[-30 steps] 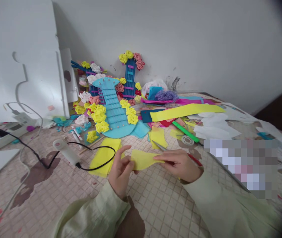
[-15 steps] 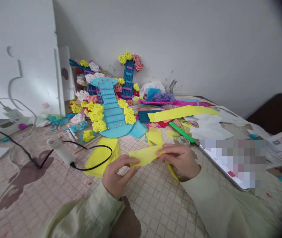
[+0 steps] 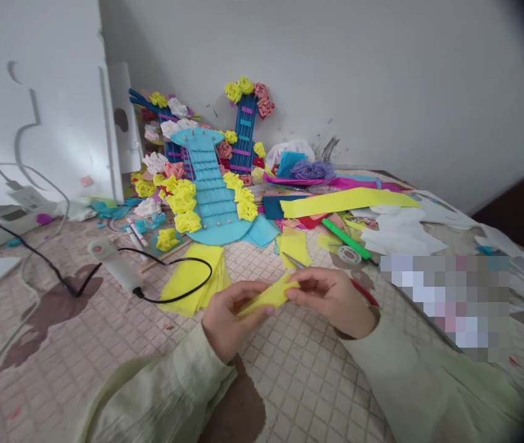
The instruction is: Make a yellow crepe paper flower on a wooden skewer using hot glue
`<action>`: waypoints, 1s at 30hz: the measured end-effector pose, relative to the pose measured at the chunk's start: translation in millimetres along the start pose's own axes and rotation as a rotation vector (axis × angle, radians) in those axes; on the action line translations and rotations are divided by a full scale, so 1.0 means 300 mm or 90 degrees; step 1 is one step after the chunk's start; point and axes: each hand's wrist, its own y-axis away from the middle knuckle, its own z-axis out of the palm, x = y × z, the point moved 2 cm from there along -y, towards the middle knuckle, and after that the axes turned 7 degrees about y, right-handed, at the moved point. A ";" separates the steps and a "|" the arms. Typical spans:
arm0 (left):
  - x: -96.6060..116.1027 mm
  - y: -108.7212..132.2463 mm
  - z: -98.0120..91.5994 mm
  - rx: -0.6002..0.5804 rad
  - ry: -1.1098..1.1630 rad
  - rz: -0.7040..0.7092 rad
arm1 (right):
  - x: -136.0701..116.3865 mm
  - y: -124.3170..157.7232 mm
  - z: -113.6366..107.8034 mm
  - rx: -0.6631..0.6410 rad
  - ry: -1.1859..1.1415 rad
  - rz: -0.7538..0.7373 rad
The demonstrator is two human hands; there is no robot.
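Note:
A small piece of yellow crepe paper (image 3: 269,296) is stretched between my two hands above the tiled tabletop. My left hand (image 3: 237,317) pinches its left part, thumb in front. The right end is pinched by the thumb and fingers of my right hand (image 3: 333,298). Left of my hands lies a stack of yellow paper squares (image 3: 192,280) under a black cable. Scissors (image 3: 295,261) lie partly hidden behind my right hand. Beyond stands a light blue guitar-shaped piece (image 3: 211,191) with strings and yellow paper flowers (image 3: 181,203) along its sides.
A white glue gun (image 3: 113,266) with a black cable lies at the left. Behind are a dark blue flowered guitar neck (image 3: 245,132), a long yellow strip (image 3: 349,202) and purple yarn (image 3: 312,169). A green tool (image 3: 345,239) and a blurred-out device (image 3: 446,301) lie at the right.
The yellow paper now looks narrower and folded or gathered, and my hands have come closer together on it. The whole view has shifted slightly.

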 end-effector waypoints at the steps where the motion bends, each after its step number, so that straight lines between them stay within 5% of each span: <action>1: -0.006 -0.001 -0.001 0.012 0.005 -0.012 | 0.003 -0.001 0.004 -0.004 -0.015 0.009; 5: -0.023 -0.003 0.003 0.024 0.036 -0.029 | 0.020 -0.005 0.015 -0.012 -0.090 0.040; 11: -0.020 0.009 0.026 -0.069 0.047 -0.041 | 0.032 -0.002 0.023 -0.044 -0.152 0.095; 18: -0.006 0.032 0.039 -0.118 0.065 0.033 | 0.030 -0.003 0.024 -0.042 -0.146 0.112; 30: -0.020 0.033 0.040 -0.080 0.000 0.024 | 0.026 -0.003 0.022 -0.024 -0.118 0.091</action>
